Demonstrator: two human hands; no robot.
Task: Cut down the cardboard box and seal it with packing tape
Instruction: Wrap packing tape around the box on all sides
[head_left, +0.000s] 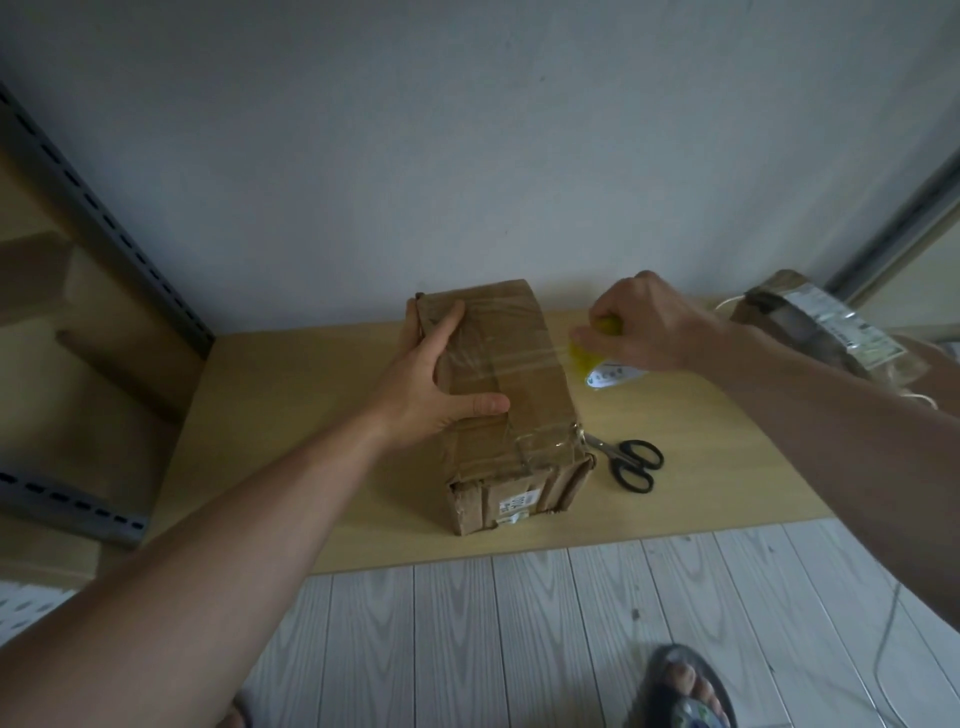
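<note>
A brown cardboard box (519, 415) lies on the wooden table (311, 467), its top crossed by clear packing tape. My left hand (441, 374) lies on the top's left side, fingers curled over the far left edge, thumb flat on the top. To the right of the box, my right hand (649, 322) grips a yellow tape dispenser (597, 343) with a roll of clear tape (613, 375) under it. A strip of tape seems to run from the dispenser to the box's right edge.
Black-handled scissors (631, 464) lie on the table just right of the box's near corner. A taped parcel (826, 327) sits at the far right. Metal shelving (104, 223) stands to the left. My sandalled foot (691, 686) is on the plank floor below.
</note>
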